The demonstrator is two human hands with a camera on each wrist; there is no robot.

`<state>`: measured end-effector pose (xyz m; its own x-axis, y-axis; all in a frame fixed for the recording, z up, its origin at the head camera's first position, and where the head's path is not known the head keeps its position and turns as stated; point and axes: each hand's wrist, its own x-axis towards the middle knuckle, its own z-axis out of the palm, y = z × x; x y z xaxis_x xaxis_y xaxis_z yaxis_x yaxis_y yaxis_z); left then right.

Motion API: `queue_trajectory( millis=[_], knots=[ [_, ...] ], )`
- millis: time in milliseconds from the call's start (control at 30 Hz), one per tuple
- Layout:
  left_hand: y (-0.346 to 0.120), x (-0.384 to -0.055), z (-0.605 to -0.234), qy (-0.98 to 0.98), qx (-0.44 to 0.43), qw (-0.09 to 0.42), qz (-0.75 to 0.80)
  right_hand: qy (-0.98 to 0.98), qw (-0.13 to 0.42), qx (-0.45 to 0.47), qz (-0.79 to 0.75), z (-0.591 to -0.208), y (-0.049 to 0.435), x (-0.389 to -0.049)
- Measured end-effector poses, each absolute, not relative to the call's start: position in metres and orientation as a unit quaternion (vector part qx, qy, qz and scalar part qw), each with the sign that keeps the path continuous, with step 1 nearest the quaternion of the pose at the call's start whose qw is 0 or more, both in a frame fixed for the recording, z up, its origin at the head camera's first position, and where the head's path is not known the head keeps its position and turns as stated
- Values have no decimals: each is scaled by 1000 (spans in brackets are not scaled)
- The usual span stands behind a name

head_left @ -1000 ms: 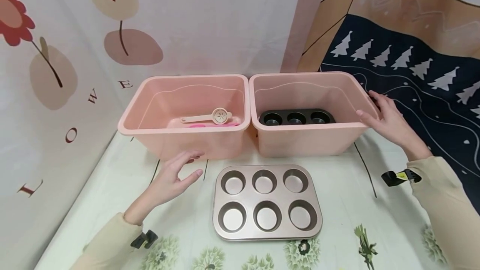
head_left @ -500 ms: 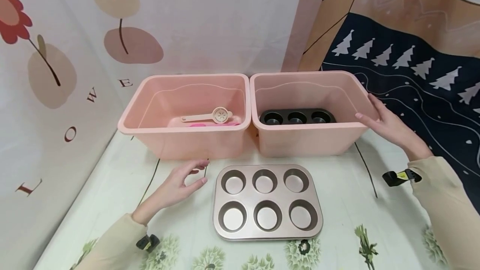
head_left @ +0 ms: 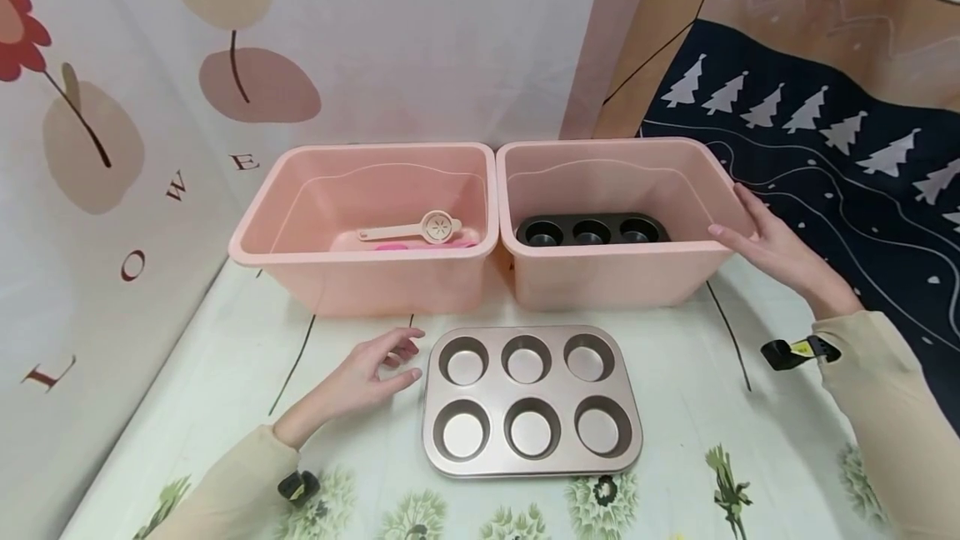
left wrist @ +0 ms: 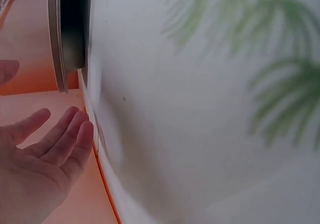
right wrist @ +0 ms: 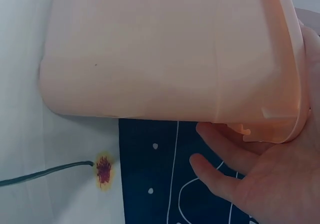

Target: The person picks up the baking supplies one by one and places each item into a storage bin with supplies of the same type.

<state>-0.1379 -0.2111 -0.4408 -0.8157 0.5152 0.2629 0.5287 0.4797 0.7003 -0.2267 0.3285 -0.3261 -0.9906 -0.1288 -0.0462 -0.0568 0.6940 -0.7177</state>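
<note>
A silver muffin tin with several round cups lies on the cloth in front of two pink bins. My left hand is just left of it, fingers loosely bent, fingertips close to its left edge and nothing held. In the left wrist view the tin's edge stands beyond the fingertips. My right hand holds the right pink bin at its right end, thumb over the rim and fingers outside. From the right wrist, those fingers show below the rim. A black muffin tin sits inside this bin.
Beside it stands the left pink bin, with a cream egg separator and something bright pink inside. Printed curtains rise behind both bins. A flowered cloth covers the table.
My left hand has moved right and toward me, from in front of the left bin to the silver muffin tin's left edge. The right hand stays at the bin's rim.
</note>
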Motion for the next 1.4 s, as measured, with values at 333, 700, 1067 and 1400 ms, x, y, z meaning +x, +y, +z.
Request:
queue_trajectory(
  millis=[333, 700, 1067, 1400],
  knots=[
    [-208, -139, -447, -852, -318, -63, -412, 916, 35, -39, -399, -329, 327, -227],
    [-202, -139, -446, -837, -334, -109, -418, 914, 19, -39, -403, -332, 326, -228],
    [-197, -132, -447, -807, -294, -201, -472, 911, 18, -34, -411, -332, 326, -228],
    [-197, -133, -449, -716, -263, -307, -569, 908, 7, -33, -418, -332, 324, -226]
  ],
)
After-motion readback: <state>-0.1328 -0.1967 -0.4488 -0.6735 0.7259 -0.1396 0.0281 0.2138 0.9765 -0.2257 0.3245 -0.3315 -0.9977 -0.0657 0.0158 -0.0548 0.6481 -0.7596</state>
